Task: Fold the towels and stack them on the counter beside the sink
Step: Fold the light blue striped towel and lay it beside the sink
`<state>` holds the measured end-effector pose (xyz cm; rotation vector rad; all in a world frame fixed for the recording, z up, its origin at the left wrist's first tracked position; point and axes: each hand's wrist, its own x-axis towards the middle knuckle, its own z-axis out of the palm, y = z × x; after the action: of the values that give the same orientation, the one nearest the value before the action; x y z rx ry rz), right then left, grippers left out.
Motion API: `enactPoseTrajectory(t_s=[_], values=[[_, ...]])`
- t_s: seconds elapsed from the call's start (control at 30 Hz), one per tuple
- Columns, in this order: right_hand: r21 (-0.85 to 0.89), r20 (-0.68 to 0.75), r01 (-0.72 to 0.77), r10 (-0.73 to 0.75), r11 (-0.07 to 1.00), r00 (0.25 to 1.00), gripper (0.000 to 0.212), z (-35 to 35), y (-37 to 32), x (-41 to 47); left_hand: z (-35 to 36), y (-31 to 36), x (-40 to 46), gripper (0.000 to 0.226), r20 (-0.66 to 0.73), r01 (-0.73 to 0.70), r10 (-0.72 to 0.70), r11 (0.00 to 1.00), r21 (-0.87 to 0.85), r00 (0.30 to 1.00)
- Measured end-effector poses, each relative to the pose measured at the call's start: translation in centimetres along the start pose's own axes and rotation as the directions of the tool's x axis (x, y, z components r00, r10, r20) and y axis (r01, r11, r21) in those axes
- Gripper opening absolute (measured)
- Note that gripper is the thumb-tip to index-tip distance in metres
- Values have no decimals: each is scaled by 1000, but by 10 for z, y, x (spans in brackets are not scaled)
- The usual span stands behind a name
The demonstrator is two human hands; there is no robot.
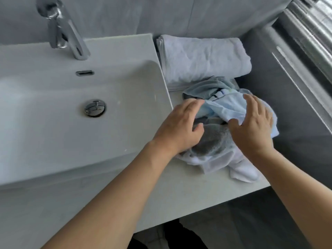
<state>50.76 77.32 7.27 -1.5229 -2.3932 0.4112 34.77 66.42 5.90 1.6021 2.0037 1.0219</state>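
Item: pile of unfolded towels [221, 126], right of centre in the frame, on the white counter [179, 186] just right of the sink [80, 108]. Pale blue, grey and white cloth tangled together; how many pieces cannot be told. No clear long axis; the heap runs roughly from lower centre up toward the right, with a white end trailing toward the lower right counter edge.

Item: folded white towel [203, 58], upper centre, behind the pile and touching it. Long axis lies left to right across the frame; layered fold edges face the sink.

Item: left hand [179, 126], on the pile's left side, fingers curled into the cloth, gripping it.

Item: right hand [253, 126], on the pale blue cloth, fingers spread and fairly straight, pressing rather than gripping. The hands are apart, with grey cloth between them.

Step in hand, as judged: separating one towel from the heap. Done well, lift a single piece free by its corners, lay it flat with edges matched, then fold to the folded towel's outline.

Also present: tap [61, 27], upper left; drain plug [94, 107].
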Motion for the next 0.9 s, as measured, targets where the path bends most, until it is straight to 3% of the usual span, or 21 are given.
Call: enactPoseTrajectory(t_s=[0.07,0.1,0.17,0.23,0.27,0.37,0.47,0.53,0.6,0.63,0.67,0.7,0.73,0.77,0.8,0.83,0.9], values=[[-4,210,-89,88,996,974,81,-2,20,12,26,13,13,83,243,135,-106,985,-105,964],[-26,296,-94,97,995,950,81,-3,28,16,38,17,18,94,355,192,-153,978,-79,922],[-76,350,0,27,997,936,70,-6,42,21,58,18,23,103,420,178,-217,975,130,882],[-63,291,86,-64,994,954,52,-10,52,26,67,18,26,94,353,152,-261,939,309,899],[-54,243,129,-112,990,964,43,-11,56,29,69,17,27,86,315,183,-278,936,300,907],[24,40,168,-169,985,985,19,-16,64,33,68,18,33,64,228,364,-354,931,-2,907],[367,-76,5,24,930,997,19,-29,58,45,66,19,43,73,4,365,-365,929,-57,931],[543,-51,-18,55,840,997,18,-38,53,54,65,21,51,73,-42,420,-421,907,-35,906],[697,-4,5,-3,717,1000,9,-46,48,59,65,26,61,31,-38,433,-431,900,45,901],[707,25,26,-62,706,998,21,-49,47,61,63,32,67,7,-58,421,-420,907,19,906],[647,80,53,-137,760,987,46,-52,47,63,58,38,72,15,-80,414,-420,907,-80,904],[507,168,84,-193,858,967,72,-52,51,68,52,42,77,20,-97,431,-477,851,-301,874],[326,274,103,-198,940,941,92,-49,55,71,44,48,81,20,-89,424,-557,716,-554,826],[150,356,114,-162,982,920,99,-45,60,72,36,51,84,21,-64,381,-620,557,-738,782],[31,393,107,-111,994,913,88,-39,65,72,28,54,84,23,-23,328,-652,411,-850,758],[-4,381,93,-85,996,921,61,-33,68,71,23,55,84,25,17,300,-652,324,-897,758],[68,241,111,-124,992,963,9,-24,64,71,18,58,77,27,104,323,-613,258,-910,783]])
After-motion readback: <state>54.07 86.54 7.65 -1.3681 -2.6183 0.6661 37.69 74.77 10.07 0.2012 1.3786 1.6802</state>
